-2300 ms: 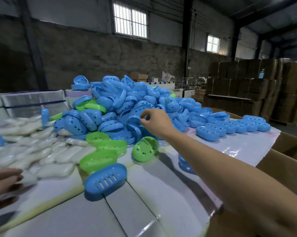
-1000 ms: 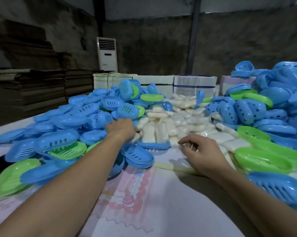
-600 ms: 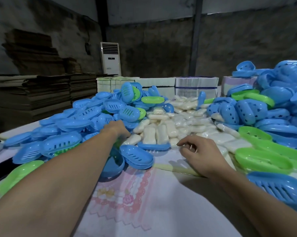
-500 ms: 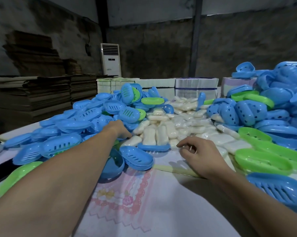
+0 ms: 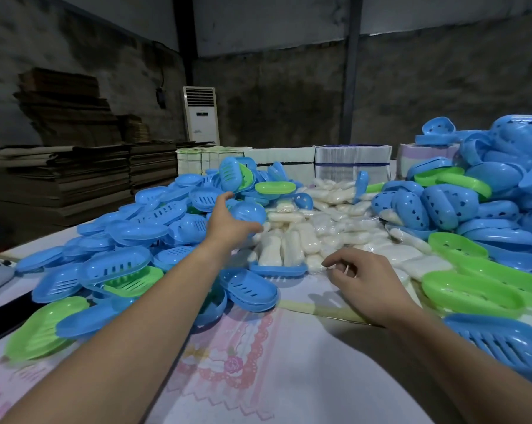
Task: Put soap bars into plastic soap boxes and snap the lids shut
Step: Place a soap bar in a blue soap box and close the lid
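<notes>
Left hand (image 5: 228,224) grasps a blue soap-box half (image 5: 248,213) above the blue pile; right hand (image 5: 365,281), fingers loosely curled and holding nothing, rests beside wrapped soap bars (image 5: 292,249) on the tabletop (image 5: 289,377).

Dim warehouse light, soft shadows, wide-angle edge distortion, slight motion blur

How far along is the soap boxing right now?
Nothing visibly finished: no closed box with soap shows. In hand: left hand grips a blue box half; right hand rests empty by the wrapped soap bars. Filling and snapping all remain.
</notes>
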`<state>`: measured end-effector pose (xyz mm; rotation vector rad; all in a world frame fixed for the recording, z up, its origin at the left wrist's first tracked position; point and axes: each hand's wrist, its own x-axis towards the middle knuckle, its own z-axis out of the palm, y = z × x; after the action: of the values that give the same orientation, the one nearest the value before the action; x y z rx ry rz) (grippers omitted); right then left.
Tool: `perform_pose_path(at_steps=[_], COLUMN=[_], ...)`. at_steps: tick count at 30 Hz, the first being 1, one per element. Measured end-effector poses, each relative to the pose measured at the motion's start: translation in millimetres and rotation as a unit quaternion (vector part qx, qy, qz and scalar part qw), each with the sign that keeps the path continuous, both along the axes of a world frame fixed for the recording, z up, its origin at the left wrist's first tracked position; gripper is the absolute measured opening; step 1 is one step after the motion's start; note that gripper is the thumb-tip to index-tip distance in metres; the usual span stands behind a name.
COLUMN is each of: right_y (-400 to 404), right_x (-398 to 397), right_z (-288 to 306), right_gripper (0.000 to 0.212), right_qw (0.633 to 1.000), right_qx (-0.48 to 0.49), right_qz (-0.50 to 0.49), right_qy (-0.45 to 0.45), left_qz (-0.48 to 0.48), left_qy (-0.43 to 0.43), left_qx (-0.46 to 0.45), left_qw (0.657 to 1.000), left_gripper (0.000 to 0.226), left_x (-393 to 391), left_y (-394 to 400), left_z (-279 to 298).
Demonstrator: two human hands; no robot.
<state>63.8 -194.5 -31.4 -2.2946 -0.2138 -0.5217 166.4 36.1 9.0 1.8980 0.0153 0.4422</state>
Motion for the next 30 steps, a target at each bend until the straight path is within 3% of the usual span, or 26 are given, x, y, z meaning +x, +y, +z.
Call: perform_pose_path(at_steps=[1, 3, 4, 6, 7, 8, 12, 16, 21, 24, 30], right_y=[-0.2, -1.4, -2.6, -6.1, -8.0, -10.4, -21.3, -36.6, -33.5, -23.4, -14.4], right_x=[0.0, 0.5, 1.1, 2.3, 2.8, 3.6, 10.7, 17.7, 25.2, 31.3, 34.0], right_z=[-0.5, -0.4, 0.0, -0.1, -0.5, -0.9, 2.1, -0.5, -10.9, -18.2, -17.8], right_gripper=[0.024, 0.024, 0.023, 0.021, 0.020, 0.019, 0.020, 0.040, 0.068, 0.063, 0.033], right_qw=[1.000, 1.000, 1.000, 1.000, 0.999, 0.998, 0.993, 0.975, 0.939, 0.922, 0.935], right_qx=[0.001, 0.008, 0.011, 0.015, 0.020, 0.027, 0.003, -0.130, -0.297, -0.346, -0.316], right_qz=[-0.002, -0.007, -0.011, -0.025, -0.035, -0.048, -0.120, -0.179, -0.138, -0.114, -0.141], right_qy=[0.000, 0.000, -0.002, -0.006, -0.008, -0.010, -0.017, 0.001, 0.104, 0.131, 0.080], left_qz=[-0.027, -0.090, -0.123, -0.167, -0.184, -0.198, -0.251, -0.275, -0.278, -0.265, -0.313], left_qy=[0.014, 0.053, 0.072, 0.118, 0.133, 0.148, 0.176, 0.206, 0.210, 0.200, 0.214], left_qx=[-0.121, -0.352, -0.436, -0.520, -0.544, -0.566, -0.615, -0.612, -0.646, -0.679, -0.663], left_qw=[0.992, 0.930, 0.889, 0.829, 0.807, 0.787, 0.726, 0.712, 0.679, 0.654, 0.645], left_gripper=[0.095, 0.091, 0.074, 0.011, 0.012, 0.019, 0.008, 0.017, 0.040, 0.053, 0.047], left_x=[-5.5, -14.4, -19.9, -27.4, -32.9, -35.2, -51.6, -61.8, -65.4, -63.8, -65.1], left_y=[-9.6, -30.6, -40.5, -57.2, -62.6, -66.1, -74.6, -78.5, -76.3, -76.7, -74.0], left_z=[1.4, 6.9, 10.8, 13.0, 12.1, 8.0, -2.1, -2.6, -2.8, -4.6, -2.2])
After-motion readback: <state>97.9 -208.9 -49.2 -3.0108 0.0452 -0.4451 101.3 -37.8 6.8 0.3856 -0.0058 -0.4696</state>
